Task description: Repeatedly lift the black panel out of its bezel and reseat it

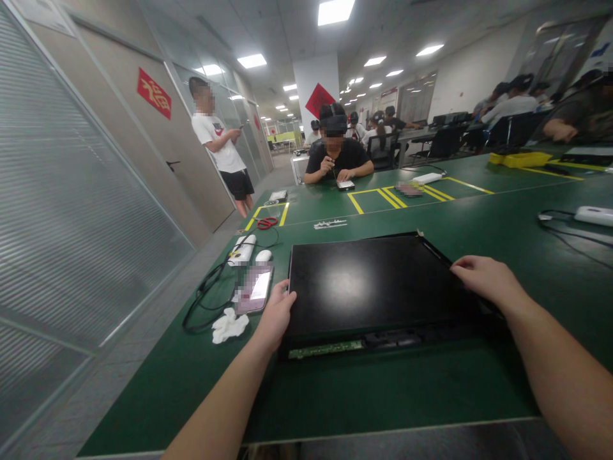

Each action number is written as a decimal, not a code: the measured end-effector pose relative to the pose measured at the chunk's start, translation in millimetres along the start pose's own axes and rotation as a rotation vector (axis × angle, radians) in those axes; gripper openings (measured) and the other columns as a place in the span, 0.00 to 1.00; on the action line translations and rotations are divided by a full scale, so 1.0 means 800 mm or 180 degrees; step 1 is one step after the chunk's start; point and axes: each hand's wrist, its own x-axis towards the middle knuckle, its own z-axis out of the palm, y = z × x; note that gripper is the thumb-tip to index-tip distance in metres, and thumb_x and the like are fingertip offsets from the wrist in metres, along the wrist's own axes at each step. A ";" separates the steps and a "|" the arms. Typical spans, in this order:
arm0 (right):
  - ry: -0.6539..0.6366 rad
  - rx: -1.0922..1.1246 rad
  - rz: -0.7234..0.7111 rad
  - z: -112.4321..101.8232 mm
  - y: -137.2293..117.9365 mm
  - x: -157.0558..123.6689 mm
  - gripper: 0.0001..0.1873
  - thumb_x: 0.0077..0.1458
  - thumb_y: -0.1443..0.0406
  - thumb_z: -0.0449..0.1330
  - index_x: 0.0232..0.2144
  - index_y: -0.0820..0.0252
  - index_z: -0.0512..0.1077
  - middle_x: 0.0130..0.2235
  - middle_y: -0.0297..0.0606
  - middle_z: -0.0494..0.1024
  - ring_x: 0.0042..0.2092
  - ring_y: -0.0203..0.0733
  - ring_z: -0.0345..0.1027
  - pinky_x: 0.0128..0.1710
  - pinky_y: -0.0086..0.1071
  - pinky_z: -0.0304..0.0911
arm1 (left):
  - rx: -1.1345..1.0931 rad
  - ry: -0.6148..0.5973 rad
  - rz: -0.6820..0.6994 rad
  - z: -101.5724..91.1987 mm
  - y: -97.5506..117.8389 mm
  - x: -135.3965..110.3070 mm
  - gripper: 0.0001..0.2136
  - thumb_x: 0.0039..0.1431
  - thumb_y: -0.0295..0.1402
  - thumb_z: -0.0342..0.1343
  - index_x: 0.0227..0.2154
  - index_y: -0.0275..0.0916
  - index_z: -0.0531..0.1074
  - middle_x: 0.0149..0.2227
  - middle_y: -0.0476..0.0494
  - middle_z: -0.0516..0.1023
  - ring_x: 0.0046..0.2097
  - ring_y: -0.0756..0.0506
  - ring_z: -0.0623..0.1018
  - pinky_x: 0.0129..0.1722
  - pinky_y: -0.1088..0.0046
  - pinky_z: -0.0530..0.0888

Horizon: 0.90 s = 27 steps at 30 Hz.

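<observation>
In front of me a black display panel (373, 281) lies over a black frame (431, 250) whose far right corner sticks out beyond the panel. Along the near side a green circuit board strip (326, 349) shows below the panel's edge. My left hand (280, 308) grips the panel's left edge, thumb on top and fingers partly hidden at the side. At the right edge, my right hand (483, 278) is closed with thumb and fingers pinched; whether it holds the panel alone or the frame too, I cannot tell.
Left of the panel lie a phone (256, 289), crumpled tissue (230, 326), a white power strip (242, 250) with black cable, and red-handled scissors (267, 223). Small white pieces (330, 224) lie beyond it. A person (338, 153) works across the green table (383, 396); another person (220, 140) stands left.
</observation>
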 end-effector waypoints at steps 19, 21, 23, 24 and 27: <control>0.0249 -0.0015 -0.0220 0.015 0.022 0.020 0.16 0.54 0.53 0.56 0.34 0.51 0.82 0.32 0.38 0.85 0.34 0.49 0.80 0.37 0.38 0.68 | 0.2154 0.0161 0.1336 -0.040 -0.019 0.042 0.16 0.54 0.33 0.66 0.47 0.37 0.82 0.68 0.29 0.69 0.71 0.32 0.69 0.71 0.52 0.63; 0.0253 -0.0018 -0.0271 0.015 0.023 0.021 0.16 0.53 0.53 0.56 0.33 0.51 0.81 0.33 0.38 0.85 0.34 0.50 0.80 0.37 0.39 0.67 | 0.2278 0.0161 0.1339 -0.039 -0.022 0.043 0.16 0.55 0.33 0.65 0.47 0.36 0.81 0.68 0.28 0.69 0.70 0.32 0.69 0.71 0.52 0.63; 0.0271 -0.0017 -0.0321 0.014 0.023 0.021 0.17 0.53 0.52 0.56 0.33 0.51 0.81 0.32 0.38 0.85 0.34 0.51 0.80 0.36 0.39 0.67 | 0.2350 0.0153 0.1321 -0.038 -0.023 0.043 0.17 0.56 0.32 0.64 0.48 0.35 0.81 0.68 0.27 0.68 0.70 0.32 0.70 0.70 0.53 0.64; 0.0273 -0.0004 -0.0303 0.013 0.022 0.021 0.17 0.52 0.52 0.56 0.33 0.51 0.82 0.31 0.39 0.84 0.34 0.51 0.79 0.35 0.39 0.67 | 0.2371 0.0145 0.1312 -0.037 -0.024 0.043 0.17 0.55 0.32 0.64 0.48 0.34 0.81 0.67 0.26 0.68 0.69 0.32 0.70 0.70 0.53 0.65; 0.0195 0.0126 -0.0070 0.008 0.016 0.016 0.18 0.52 0.52 0.56 0.35 0.52 0.82 0.27 0.39 0.81 0.36 0.52 0.79 0.35 0.39 0.66 | 0.2419 0.0112 0.1302 -0.036 -0.023 0.042 0.16 0.53 0.32 0.65 0.46 0.35 0.81 0.66 0.28 0.71 0.68 0.32 0.71 0.70 0.52 0.65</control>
